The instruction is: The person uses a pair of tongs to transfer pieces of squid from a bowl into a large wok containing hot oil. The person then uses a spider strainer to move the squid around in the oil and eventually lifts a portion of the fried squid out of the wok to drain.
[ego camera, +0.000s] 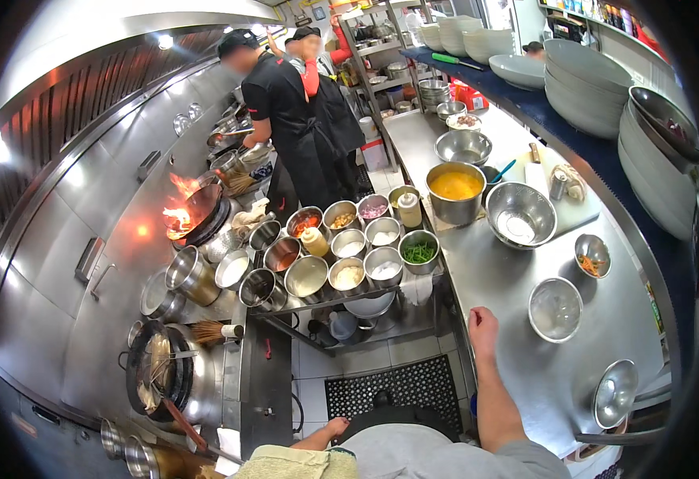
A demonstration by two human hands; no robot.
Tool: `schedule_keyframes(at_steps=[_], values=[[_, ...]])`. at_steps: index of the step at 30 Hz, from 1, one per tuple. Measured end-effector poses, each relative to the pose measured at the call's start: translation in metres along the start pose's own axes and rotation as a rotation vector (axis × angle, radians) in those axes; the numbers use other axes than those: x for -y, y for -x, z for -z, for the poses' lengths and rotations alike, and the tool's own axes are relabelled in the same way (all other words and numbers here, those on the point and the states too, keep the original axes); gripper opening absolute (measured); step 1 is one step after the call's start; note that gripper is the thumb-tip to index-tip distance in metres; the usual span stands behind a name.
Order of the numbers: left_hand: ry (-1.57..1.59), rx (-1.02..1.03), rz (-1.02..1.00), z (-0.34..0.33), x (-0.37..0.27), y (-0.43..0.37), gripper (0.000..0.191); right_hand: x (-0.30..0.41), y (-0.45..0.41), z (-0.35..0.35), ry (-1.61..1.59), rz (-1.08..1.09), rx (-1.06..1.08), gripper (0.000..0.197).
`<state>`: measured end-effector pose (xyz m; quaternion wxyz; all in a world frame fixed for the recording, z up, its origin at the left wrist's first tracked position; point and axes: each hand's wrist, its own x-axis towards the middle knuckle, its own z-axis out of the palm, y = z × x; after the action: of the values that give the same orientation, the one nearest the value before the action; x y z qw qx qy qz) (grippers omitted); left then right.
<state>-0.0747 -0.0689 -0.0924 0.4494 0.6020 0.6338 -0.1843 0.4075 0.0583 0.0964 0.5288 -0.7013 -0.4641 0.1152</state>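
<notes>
My right hand [483, 329] rests with curled fingers at the edge of the steel worktable [505, 287], left of a steel bowl with a whitish coating [555, 309]. Low by my waist is my left hand [337, 426], its fingers curled and nothing visible in it. To its left, a wok [172, 383] on the range holds pale food and a wire skimmer with a wooden handle [181, 422]. Ahead stands a rack of steel pots, with chopped greens [419, 252], diced onion [373, 211] and squeeze bottles [314, 242]. A pot of orange-yellow liquid [456, 185] stands on the worktable.
Flames [181, 209] rise at a second wok [208, 212]. A cleaver [535, 170] lies on a white cutting board [577, 203]. Co-workers in dark aprons [301, 120] stand beyond the pots. Stacked bowls [583, 90] line the right shelf. A perforated rubber mat [397, 383] covers floor before me.
</notes>
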Motion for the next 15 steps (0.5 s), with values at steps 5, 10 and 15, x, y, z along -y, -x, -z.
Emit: schedule_keyframes(at_steps=[5, 10, 15], values=[[0.06, 0.038, -0.057, 0.008, 0.005, -0.012, 0.037, 0.002, -0.001, -0.004, 0.068, 0.071, -0.016, 0.009], [-0.21, 0.02, -0.207, 0.02, -0.009, -0.033, 0.037, 0.012, 0.0, 0.008, 0.13, -0.003, 0.009, 0.007], [-0.426, 0.577, 0.009, 0.044, -0.042, -0.11, 0.032, 0.021, -0.009, -0.003, 0.18, 0.004, 0.03, 0.005]])
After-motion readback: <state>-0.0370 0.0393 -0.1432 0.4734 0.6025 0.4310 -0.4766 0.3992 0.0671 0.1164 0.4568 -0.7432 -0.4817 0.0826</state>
